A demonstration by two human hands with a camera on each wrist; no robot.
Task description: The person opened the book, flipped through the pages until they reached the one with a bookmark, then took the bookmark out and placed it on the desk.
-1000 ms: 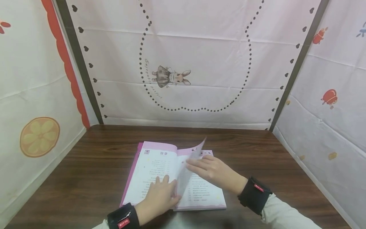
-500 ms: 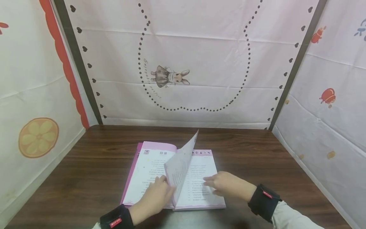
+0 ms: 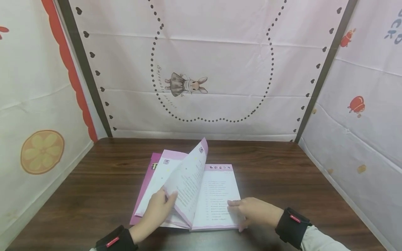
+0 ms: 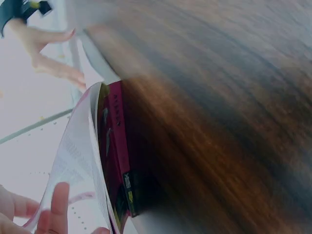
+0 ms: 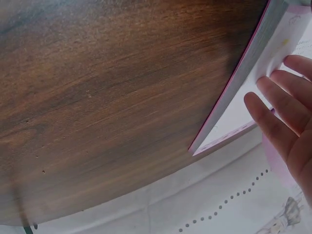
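An open book with pink-topped printed pages lies on the brown wooden table, its magenta cover showing at the left. My left hand pinches a page near its lower left edge, thumb in front and fingers behind. The page stands raised and curved, leaning over the left side. My right hand rests at the lower right edge of the right-hand page. In the right wrist view its fingers are spread and nearly straight over the paper. The left wrist view shows the magenta spine close to the tabletop.
The wooden table extends around the book on all sides. White printed cloth hangs behind it, with more cloth at the left and right. Each wrist wears a black band.
The turning page has swung from right to left, released by my right hand and now in my left. My right hand has moved to the book's lower right edge. Some left pages have lifted.
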